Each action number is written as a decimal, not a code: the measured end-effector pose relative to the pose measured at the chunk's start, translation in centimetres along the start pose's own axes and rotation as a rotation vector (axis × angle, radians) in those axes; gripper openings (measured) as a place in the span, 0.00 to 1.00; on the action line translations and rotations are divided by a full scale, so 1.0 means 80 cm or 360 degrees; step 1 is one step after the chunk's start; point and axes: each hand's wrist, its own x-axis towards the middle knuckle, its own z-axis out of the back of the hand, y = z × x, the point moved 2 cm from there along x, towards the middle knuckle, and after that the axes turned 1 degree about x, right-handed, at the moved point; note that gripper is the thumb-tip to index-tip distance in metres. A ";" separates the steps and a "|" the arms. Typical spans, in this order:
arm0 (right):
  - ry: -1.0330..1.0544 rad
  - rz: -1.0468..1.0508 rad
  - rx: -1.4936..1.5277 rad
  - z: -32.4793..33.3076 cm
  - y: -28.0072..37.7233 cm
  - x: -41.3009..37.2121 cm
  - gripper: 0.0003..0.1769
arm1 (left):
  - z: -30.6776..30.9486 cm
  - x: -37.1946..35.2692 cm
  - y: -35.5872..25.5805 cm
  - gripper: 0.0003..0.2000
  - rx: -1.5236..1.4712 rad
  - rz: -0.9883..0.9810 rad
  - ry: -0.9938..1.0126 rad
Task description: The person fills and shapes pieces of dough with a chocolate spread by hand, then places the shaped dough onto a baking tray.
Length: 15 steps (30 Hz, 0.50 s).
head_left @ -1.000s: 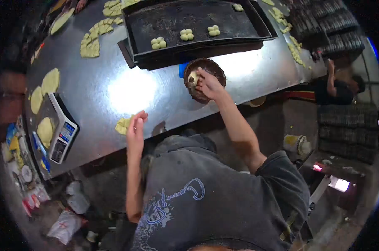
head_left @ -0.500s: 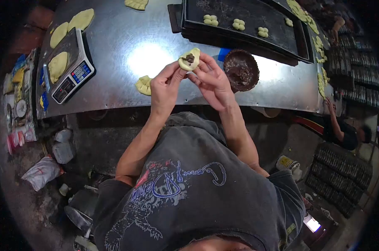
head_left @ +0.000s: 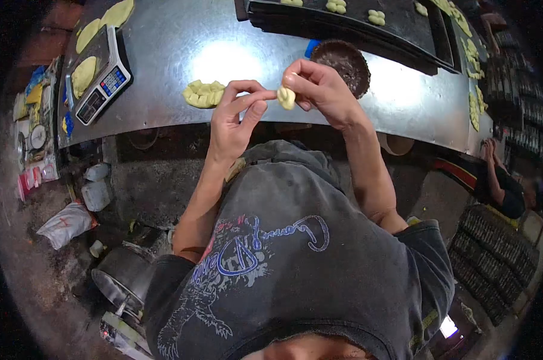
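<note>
Dough piece (head_left: 286, 97), one, between left hand (head_left: 232, 123), right hand (head_left: 324, 90)

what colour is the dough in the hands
Pale yellow. The head view shows the dough best, pinched between left hand and right hand.

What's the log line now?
left hand: on dough piece | right hand: pinching dough piece | bowl: on table beyond right hand
</note>
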 end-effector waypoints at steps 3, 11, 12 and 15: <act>-0.0099 0.0175 0.0013 0.001 -0.008 -0.009 0.13 | -0.024 -0.009 0.001 0.14 0.0154 -0.0108 -0.0102; 0.0073 -0.0295 0.0177 0.000 -0.024 -0.038 0.12 | -0.065 -0.019 0.000 0.13 -0.0385 0.0278 -0.0360; 0.0118 -0.0294 0.0296 0.006 -0.031 -0.038 0.12 | -0.062 -0.021 0.001 0.13 -0.0440 0.0225 -0.0325; 0.0148 -0.0242 0.0396 0.009 -0.033 -0.027 0.13 | -0.053 -0.019 0.007 0.11 -0.0375 0.0191 -0.0369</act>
